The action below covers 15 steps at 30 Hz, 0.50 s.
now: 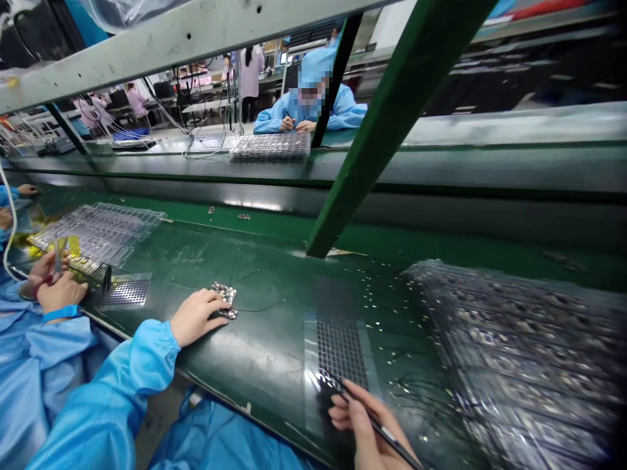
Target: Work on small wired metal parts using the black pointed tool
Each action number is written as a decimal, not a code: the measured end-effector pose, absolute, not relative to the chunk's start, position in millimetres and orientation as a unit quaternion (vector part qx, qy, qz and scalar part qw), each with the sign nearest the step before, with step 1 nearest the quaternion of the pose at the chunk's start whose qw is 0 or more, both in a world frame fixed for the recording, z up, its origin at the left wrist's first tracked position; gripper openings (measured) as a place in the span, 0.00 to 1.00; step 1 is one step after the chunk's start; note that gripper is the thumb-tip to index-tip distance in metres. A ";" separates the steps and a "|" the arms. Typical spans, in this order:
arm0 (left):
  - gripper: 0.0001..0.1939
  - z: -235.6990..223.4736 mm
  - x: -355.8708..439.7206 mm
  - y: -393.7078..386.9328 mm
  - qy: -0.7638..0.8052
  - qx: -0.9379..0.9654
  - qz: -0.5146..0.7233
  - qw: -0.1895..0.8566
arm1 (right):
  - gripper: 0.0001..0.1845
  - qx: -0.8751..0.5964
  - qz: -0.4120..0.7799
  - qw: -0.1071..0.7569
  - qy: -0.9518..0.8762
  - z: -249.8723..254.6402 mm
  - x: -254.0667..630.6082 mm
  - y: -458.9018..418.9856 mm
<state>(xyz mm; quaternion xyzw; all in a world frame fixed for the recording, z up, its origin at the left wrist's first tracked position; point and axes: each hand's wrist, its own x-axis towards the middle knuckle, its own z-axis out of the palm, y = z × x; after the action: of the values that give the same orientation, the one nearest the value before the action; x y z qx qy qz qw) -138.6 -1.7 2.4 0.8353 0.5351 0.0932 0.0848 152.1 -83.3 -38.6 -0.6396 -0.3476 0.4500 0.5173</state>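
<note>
My left hand (198,316) rests on the green bench, its fingers curled over a small metal part (225,299) that lies flat there. My right hand (365,427) is closed round thin black tweezers (343,394). Their tip touches the near edge of a dark perforated grid plate (340,346). Tiny silver pieces (377,307) are scattered on the mat beyond the plate.
A stack of clear trays with parts (519,359) fills the right side. A green slanted post (362,150) rises from the bench. At left a co-worker's hands (56,287) work beside clear trays (100,232) and a second grid plate (126,291). Another person (313,104) sits across.
</note>
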 end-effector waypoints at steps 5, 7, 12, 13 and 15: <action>0.13 2.8 -134.0 3.0 0.487 0.870 0.075 -0.016 | 0.25 -0.621 0.443 0.542 -0.352 -38.1 149.7 -86.1; 0.13 11.6 -134.0 3.5 0.489 0.861 0.134 -0.048 | 0.20 -0.602 0.434 0.570 -0.351 -34.7 149.2 -86.8; 0.09 39.8 -99.2 4.3 0.520 0.769 0.366 0.071 | 0.15 -0.566 0.425 0.604 -0.365 -22.4 149.0 -83.6; 0.09 41.6 -84.8 4.7 0.520 0.752 0.377 0.148 | 0.15 -0.559 0.427 0.604 -0.373 -19.6 148.8 -82.2; 0.10 37.5 -52.4 5.9 0.510 0.717 0.340 0.332 | 0.16 -0.548 0.434 0.603 -0.384 -15.3 148.5 -78.5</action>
<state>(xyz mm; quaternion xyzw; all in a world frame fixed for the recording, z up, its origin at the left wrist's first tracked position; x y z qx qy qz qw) -52.4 5.9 37.5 0.7168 0.5098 0.3402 0.3325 148.5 -78.5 -15.3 -0.5478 -0.3843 0.4341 0.6031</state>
